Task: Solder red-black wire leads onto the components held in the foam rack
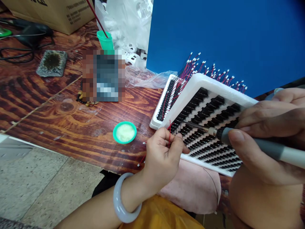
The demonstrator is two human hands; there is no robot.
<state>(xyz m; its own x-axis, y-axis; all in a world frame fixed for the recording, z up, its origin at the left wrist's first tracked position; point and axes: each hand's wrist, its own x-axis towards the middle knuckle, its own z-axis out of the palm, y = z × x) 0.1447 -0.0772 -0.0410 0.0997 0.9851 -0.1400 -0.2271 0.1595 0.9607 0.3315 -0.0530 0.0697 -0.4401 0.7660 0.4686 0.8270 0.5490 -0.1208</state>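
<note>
My left hand point(162, 156), with a pale bangle on its wrist, pinches a thin red wire point(170, 127) at the near left edge of a white foam tray point(214, 83). A dark wire lies close by its fingertips. Rows of small black parts point(204, 111) fill the tilted tray. My right hand point(264, 122) is wrapped round a soldering iron point(257, 142) with a grey and white handle. The iron's thin metal tip points left, close to the black parts and the wires; whether it touches them I cannot tell.
A second foam tray point(156, 120) lies underneath, with red wires point(190, 65) ending in white connectors. A green dish of pale paste point(125, 133) sits left of my hand. Farther back are a gritty block point(51, 63), a green cup point(105, 40), a cardboard box point(54, 14) and a blue panel point(221, 38).
</note>
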